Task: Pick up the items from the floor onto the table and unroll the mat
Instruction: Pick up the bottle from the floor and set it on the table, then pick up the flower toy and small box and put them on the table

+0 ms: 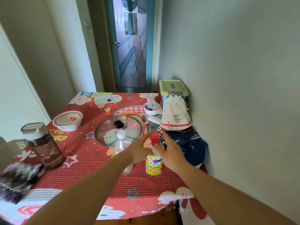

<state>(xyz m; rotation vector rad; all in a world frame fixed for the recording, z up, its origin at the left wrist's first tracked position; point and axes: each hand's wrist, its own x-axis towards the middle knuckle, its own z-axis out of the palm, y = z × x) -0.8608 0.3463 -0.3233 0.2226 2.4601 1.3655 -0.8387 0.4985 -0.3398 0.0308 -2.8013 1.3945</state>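
A red cartoon-print mat lies spread over the table and hangs off the near edge. On it stands a yellow-labelled OMO bottle with a red cap. My left hand and my right hand flank the bottle's neck with fingers stretched out. The right thumb touches the neck just below the cap. A clear water bottle stands upright just left of it, partly behind my left wrist.
A glass pot lid, a lidded white bowl, a tumbler, a knit cloth, a small white bowl, a white drawstring bag, a dark blue cloth and a green-lidded box crowd the table. A wall runs along the right.
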